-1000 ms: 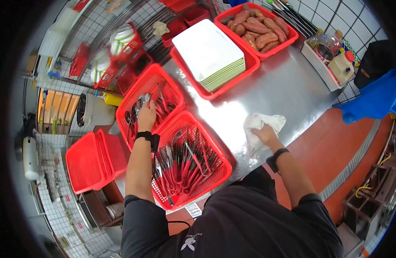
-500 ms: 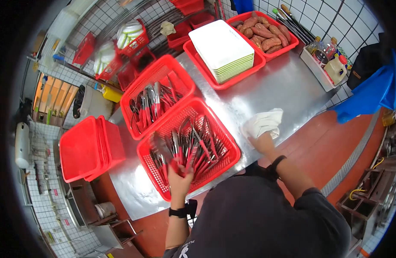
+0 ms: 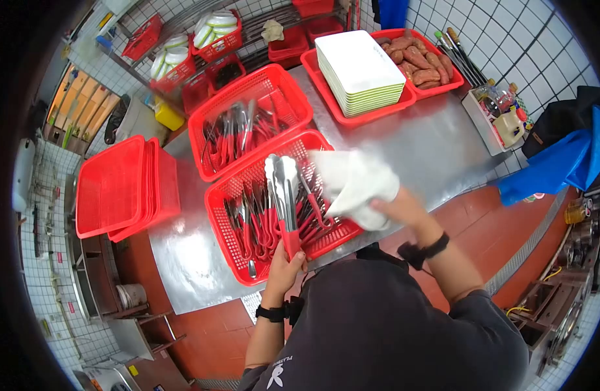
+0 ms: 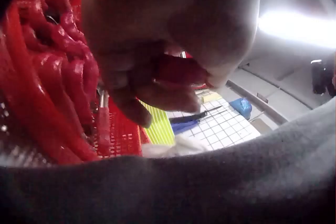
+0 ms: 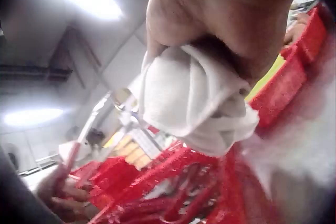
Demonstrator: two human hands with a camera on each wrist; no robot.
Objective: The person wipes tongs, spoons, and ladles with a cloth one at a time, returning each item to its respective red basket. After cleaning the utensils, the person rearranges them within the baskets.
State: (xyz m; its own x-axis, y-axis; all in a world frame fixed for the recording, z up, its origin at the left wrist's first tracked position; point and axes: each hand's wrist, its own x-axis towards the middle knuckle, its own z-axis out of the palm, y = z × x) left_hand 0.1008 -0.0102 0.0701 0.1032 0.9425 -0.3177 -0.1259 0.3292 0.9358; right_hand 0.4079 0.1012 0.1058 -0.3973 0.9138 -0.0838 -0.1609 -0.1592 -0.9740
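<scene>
My left hand (image 3: 285, 270) grips a pair of tongs (image 3: 287, 202) by its red handles, the silver heads pointing up and away over the near red basket (image 3: 223, 244). In the left wrist view, fingers curl around the red handle (image 4: 181, 71). A white cloth (image 3: 362, 186) is bunched in my right hand (image 3: 404, 212), blurred, just right of the tongs. The right wrist view shows the cloth (image 5: 194, 98) gathered under the fingers. Many red-handled tongs lie in the near basket, and more fill the far red basket (image 3: 196, 146).
A stack of white trays (image 3: 362, 62) stands in a red bin behind the metal table (image 3: 437, 140)'s middle. Sweet potatoes (image 3: 420, 62) fill another bin. Bottles stand in a white box (image 3: 482, 120) at right. Nested red bins (image 3: 111, 189) are at left.
My left hand went from the far basket to the near one, then raised a pair of tongs upright. My right hand lifted the cloth off the table and brought it left toward the tongs.
</scene>
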